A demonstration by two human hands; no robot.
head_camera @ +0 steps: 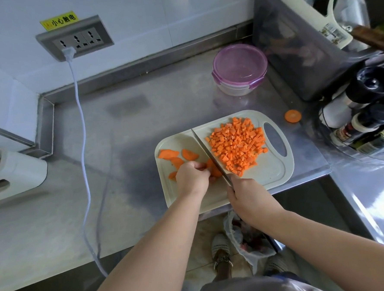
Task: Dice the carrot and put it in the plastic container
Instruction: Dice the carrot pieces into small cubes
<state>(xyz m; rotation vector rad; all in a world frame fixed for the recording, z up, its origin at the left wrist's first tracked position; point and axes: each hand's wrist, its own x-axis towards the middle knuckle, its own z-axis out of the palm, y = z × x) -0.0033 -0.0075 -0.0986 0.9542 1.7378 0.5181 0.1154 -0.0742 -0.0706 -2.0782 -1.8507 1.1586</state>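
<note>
A few carrot slices (214,169) are pinned down by the curled fingers of the left hand (191,175). The knife (209,154) is gripped by the right hand (246,196), its handle hidden in the fist. The blade seems to rest against the held slices, though contact is hard to make out. Other loose slices (169,154) lie at the left of the cutting board (276,171), with a heap of diced carrot (238,142) at its right. The plastic container (240,70), lid on, stands well behind on the counter (139,108). One carrot round (293,116) lies beside the board.

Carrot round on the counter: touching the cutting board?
Apart. Head view shows bare counter between the carrot round and the handle end of the cutting board.
</note>
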